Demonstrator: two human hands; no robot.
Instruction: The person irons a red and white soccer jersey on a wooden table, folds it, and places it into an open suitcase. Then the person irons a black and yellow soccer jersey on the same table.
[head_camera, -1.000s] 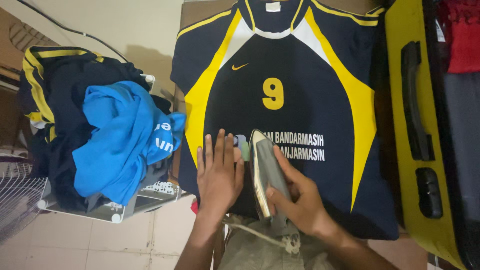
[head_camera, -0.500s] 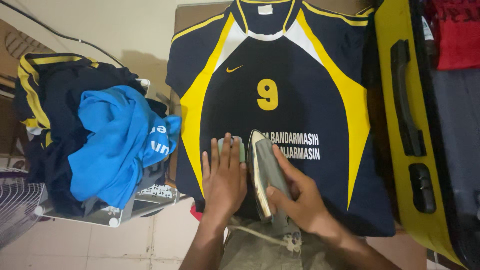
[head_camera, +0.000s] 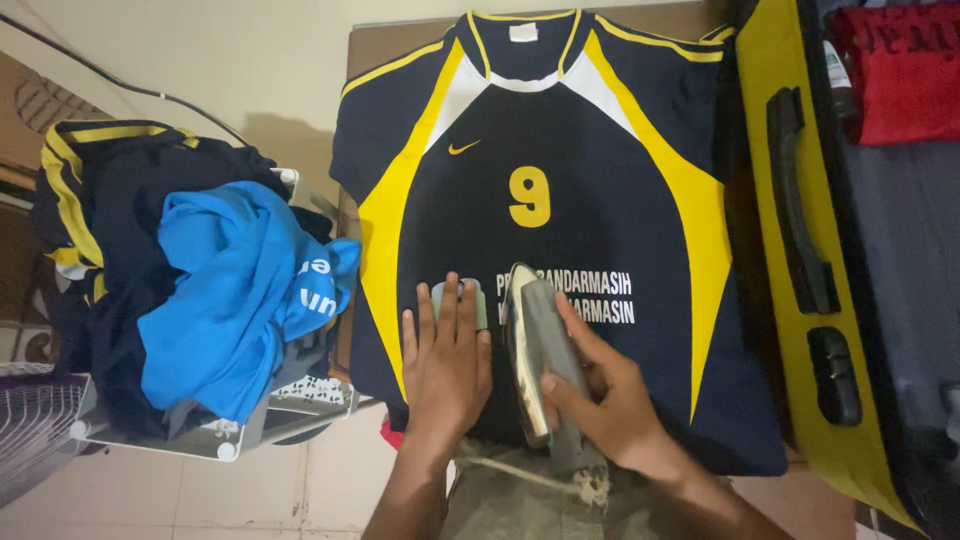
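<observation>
A dark navy sports jersey (head_camera: 600, 150) with yellow and white panels and a yellow number lies flat, front up, on a brown board (head_camera: 375, 45). My left hand (head_camera: 445, 365) rests flat on the jersey's lower left part, fingers together, beside a small green logo patch (head_camera: 440, 295). My right hand (head_camera: 605, 395) grips the grey handle of an electric iron (head_camera: 530, 350), which stands tipped on its side on the jersey's lower middle, its metal soleplate facing my left hand. The iron's cord (head_camera: 520, 475) runs down toward me.
A pile of clothes sits on a white rack (head_camera: 235, 435) at the left, with a bright blue shirt (head_camera: 235, 290) on top of dark garments (head_camera: 105, 190). A yellow and black suitcase (head_camera: 800, 250) stands open at the right with red cloth (head_camera: 900, 70) inside. A fan grille (head_camera: 30, 425) shows at lower left.
My left hand slid slightly to the right and up along the jersey toward the green patch. The iron stays gripped on its side; the view shifted a little.
</observation>
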